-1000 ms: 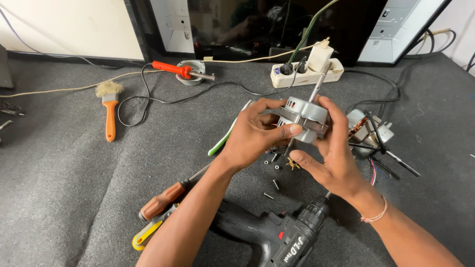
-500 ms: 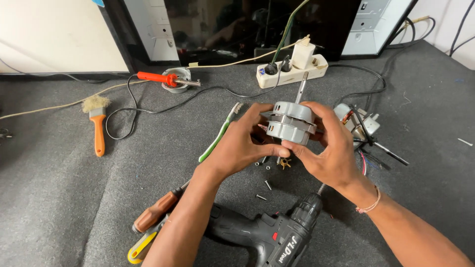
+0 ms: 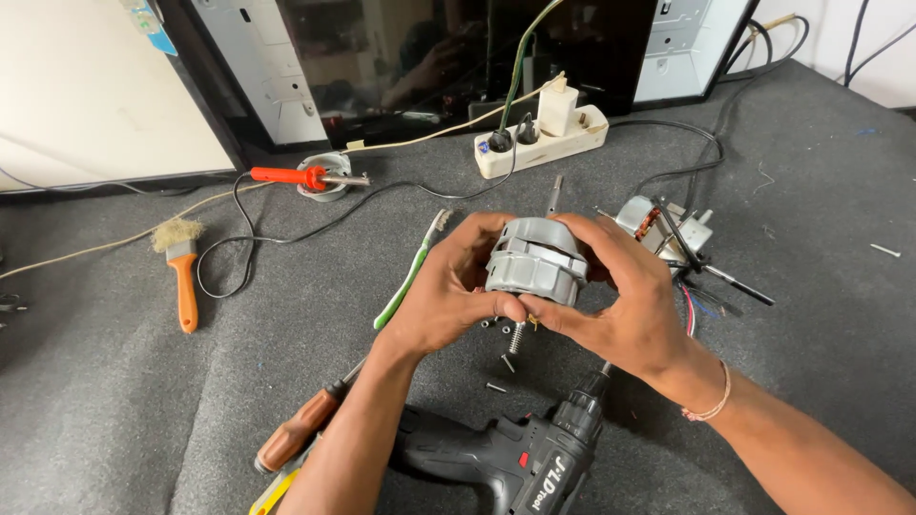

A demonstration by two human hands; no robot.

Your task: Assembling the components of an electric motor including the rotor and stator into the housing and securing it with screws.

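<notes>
Both hands are cradling a grey fan motor [image 3: 534, 262] above the desk [image 3: 143, 401], just beyond the black cordless drill [image 3: 506, 458]. Left hand [image 3: 448, 296] fingers and right hand [image 3: 625, 296] fingers are wrapping narrowly around its housing, loose screws [image 3: 501, 367] lying beneath.

A dark grey felt-covered surface [image 3: 143, 401] is strewn with an orange-handled bristle brush [image 3: 181, 272], a green toothbrush [image 3: 410, 272], a white power strip [image 3: 544, 143], a black cordless drill [image 3: 515, 458] and loose dark screws [image 3: 496, 387].
</notes>
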